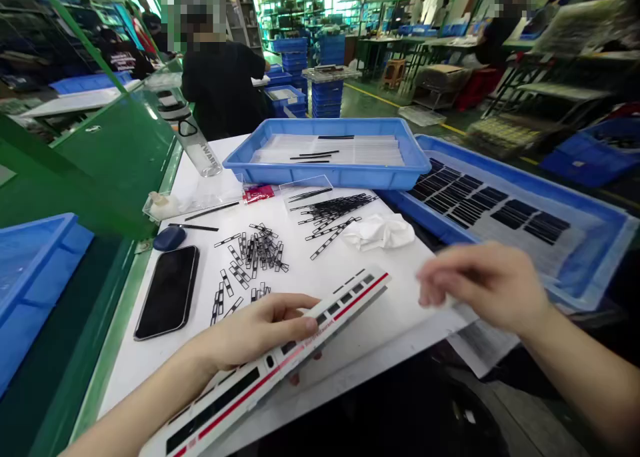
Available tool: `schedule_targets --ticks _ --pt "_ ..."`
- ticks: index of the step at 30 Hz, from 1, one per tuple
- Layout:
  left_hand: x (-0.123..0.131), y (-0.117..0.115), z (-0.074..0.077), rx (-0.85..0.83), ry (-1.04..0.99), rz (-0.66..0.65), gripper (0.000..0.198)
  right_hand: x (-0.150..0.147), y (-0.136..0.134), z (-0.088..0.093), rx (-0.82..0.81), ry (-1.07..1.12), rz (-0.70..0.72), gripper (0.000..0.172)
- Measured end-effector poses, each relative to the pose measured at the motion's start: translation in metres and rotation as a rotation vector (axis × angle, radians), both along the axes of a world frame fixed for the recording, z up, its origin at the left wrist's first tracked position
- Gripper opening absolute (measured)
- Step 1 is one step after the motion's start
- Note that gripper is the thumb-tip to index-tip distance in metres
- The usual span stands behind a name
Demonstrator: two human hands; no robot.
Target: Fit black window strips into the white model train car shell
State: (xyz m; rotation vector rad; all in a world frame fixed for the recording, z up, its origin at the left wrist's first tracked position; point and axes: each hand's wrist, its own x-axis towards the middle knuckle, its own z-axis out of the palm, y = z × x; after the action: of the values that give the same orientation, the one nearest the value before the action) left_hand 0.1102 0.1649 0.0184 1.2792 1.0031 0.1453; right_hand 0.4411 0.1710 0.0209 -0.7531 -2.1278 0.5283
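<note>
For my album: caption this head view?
Left hand holds a model train shell; right hand hovers beside it.

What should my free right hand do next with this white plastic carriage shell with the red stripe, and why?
Probably take one strip from the pile of small black strips with your right hand. It looks empty and open, your left hand already grips the white plastic carriage shell, and the shell's window row faces up.

On our worktop [125, 390], a phone [167, 292] lies left of the loose strips [255, 253]; one tray [320, 175] sits behind them, a second tray [525, 179] to our right.
</note>
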Motion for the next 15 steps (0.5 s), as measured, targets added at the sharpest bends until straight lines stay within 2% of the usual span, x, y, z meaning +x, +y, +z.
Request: schedule_targets --ticks 1,2,3,7,9,11,13,15 --pt "-0.002 0.002 0.0 0.025 0.018 0.003 0.068 -0.006 0.016 0.004 -0.007 -0.02 -0.075 0.016" --pt "-0.002 0.004 -0.001 0.043 0.029 -0.004 0.07 -0.016 0.033 0.005 0.001 -0.142 -0.126 0.011" --pt "-0.002 0.005 -0.002 0.055 0.032 -0.019 0.07 -0.029 0.05 0.004 0.02 -0.298 -0.116 0.012" --pt "-0.002 0.006 -0.009 0.073 -0.006 -0.086 0.059 -0.08 0.105 -0.019 0.047 -0.524 0.054 0.017" --pt "-0.005 0.005 -0.014 0.068 -0.078 -0.115 0.055 -0.093 0.119 -0.031 0.061 -0.588 0.123 0.015" --pt "-0.008 0.004 -0.018 0.046 -0.182 -0.14 0.057 -0.097 0.124 -0.037 0.066 -0.611 0.173 0.022" --pt "-0.01 0.004 -0.023 -0.01 -0.261 -0.164 0.059 -0.096 0.126 -0.035 0.059 -0.6 0.203 0.02" --pt "-0.012 0.005 -0.027 -0.072 -0.299 -0.165 0.061 -0.096 0.128 -0.022 0.053 -0.56 0.219 0.013"
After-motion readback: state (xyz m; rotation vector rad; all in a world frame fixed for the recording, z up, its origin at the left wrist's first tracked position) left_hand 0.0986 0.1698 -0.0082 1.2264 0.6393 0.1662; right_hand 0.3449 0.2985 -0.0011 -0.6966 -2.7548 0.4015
